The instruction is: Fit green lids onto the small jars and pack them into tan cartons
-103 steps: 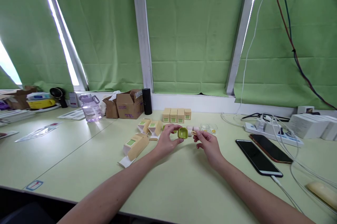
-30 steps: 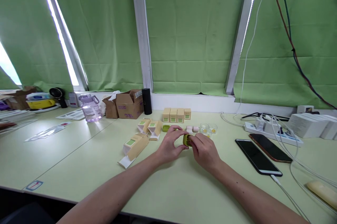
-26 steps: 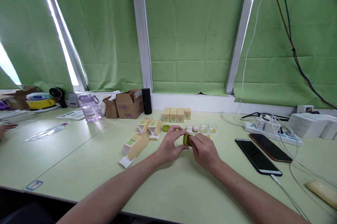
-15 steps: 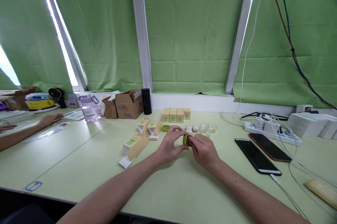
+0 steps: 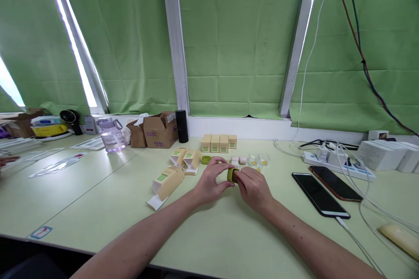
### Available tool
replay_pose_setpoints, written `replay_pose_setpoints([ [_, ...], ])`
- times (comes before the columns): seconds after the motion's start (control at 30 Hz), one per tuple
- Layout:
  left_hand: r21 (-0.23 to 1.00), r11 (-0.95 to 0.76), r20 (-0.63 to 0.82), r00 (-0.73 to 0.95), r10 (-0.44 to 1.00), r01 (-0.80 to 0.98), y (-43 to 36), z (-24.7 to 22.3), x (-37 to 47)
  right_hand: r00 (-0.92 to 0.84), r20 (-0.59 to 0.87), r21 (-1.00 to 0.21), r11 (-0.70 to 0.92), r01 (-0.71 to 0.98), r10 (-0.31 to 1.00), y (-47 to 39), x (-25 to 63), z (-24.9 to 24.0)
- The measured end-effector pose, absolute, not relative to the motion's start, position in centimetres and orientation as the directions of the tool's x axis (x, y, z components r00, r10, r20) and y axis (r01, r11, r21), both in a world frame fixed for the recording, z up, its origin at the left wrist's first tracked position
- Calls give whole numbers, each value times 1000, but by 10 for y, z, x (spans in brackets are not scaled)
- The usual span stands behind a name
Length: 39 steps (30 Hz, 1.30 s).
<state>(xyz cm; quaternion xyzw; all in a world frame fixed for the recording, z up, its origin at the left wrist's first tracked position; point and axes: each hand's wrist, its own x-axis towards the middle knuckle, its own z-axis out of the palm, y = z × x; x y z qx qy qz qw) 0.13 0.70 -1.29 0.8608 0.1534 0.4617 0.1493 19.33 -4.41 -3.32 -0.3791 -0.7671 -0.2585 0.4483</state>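
My left hand (image 5: 211,181) holds a small olive-green cup-shaped piece (image 5: 230,175) between thumb and fingers, above the table. The fingers of my right hand (image 5: 255,188) are bunched together at its open side, with the tips partly hidden in it. Just behind my left hand lies another green piece (image 5: 206,160). Small pale pink cylinders (image 5: 242,160) and clear round cups with yellow centres (image 5: 263,160) sit behind my right hand. To the left are opened kraft boxes with green labels, the nearest one (image 5: 168,181) lying with its white flap out.
Several closed kraft boxes (image 5: 215,143) stand in a row at the back. Cardboard cartons (image 5: 160,130), a black cylinder (image 5: 182,126) and a lilac water bottle (image 5: 111,135) stand back left. Two phones, one charging (image 5: 321,194), and a power strip (image 5: 340,167) with loose cables lie right.
At the far left, another person's arm has drawn back to the picture's edge. My hands and the green piece have hardly moved.
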Motion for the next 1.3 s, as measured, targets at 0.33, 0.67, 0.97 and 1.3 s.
replay_pose_setpoints([
  [0.33,347,-926,775,509,374,151,8,-9,-1,-304,893,46,606,794,331,-46,198,-29],
  [0.67,316,-910,776,478,410,267,7,-9,-1,-255,873,-86,644,760,417,-52,195,-31],
  [0.97,388,-882,762,445,470,266,3,-9,1,-229,859,-150,653,742,458,-45,196,-39],
  [1.3,668,-680,606,308,733,303,9,-12,6,-114,857,-297,662,688,503,-47,196,-34],
])
